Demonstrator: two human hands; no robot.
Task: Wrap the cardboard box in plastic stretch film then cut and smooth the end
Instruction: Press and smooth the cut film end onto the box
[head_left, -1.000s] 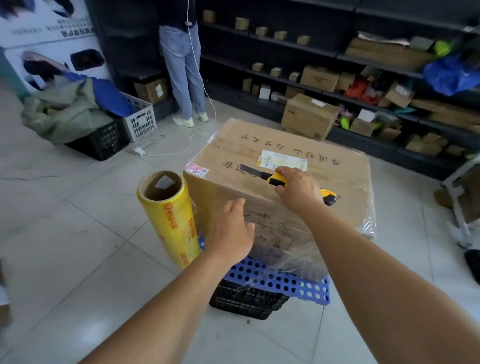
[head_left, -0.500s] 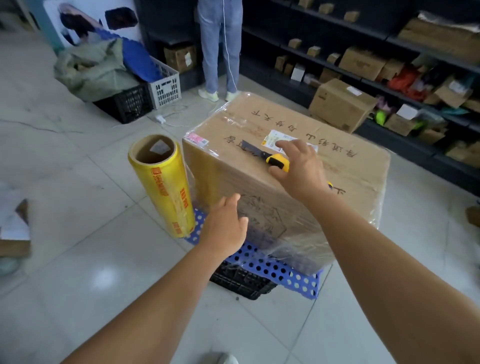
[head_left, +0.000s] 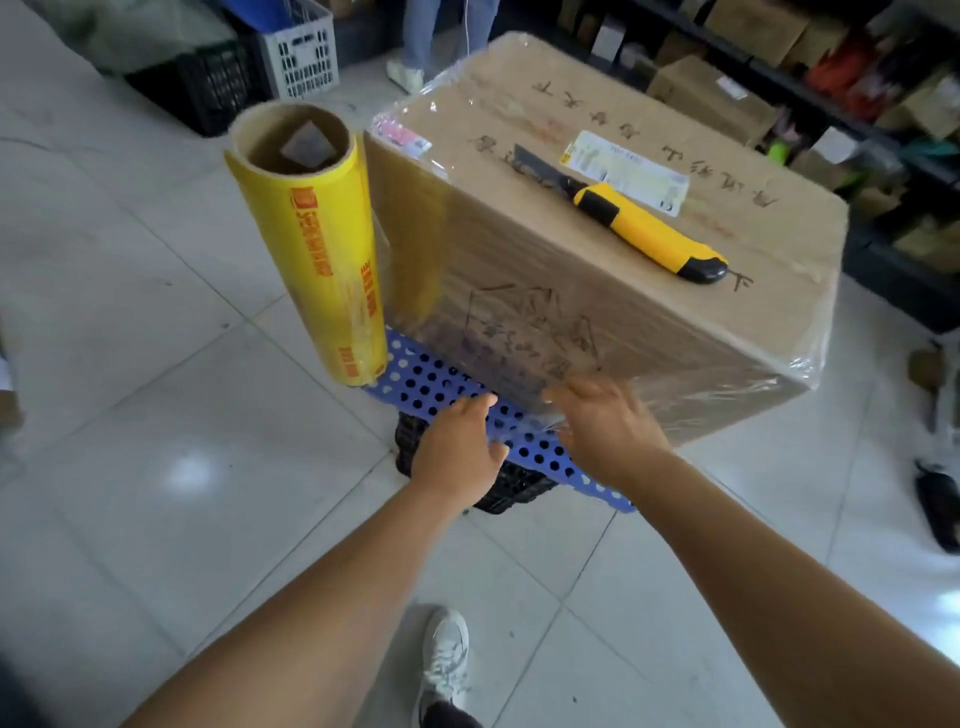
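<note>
While both my hands sit low at the near face of the cardboard box (head_left: 597, 291), the loose film end (head_left: 550, 421) lies just beyond my right hand (head_left: 605, 431), the nearer one; its fingers are spread flat against the film. My left hand (head_left: 460, 452) hovers open. Box rests on the blue perforated board (head_left: 431, 379), film-covered and wrinkled at its corners; the roll (head_left: 311, 244) stands upright at its left corner.

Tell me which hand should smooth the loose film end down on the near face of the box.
Right, probably. The right hand already lies with fingers spread on the film at the lower near face of the cardboard box. The left hand hovers over the blue perforated crate, off the box.
</note>
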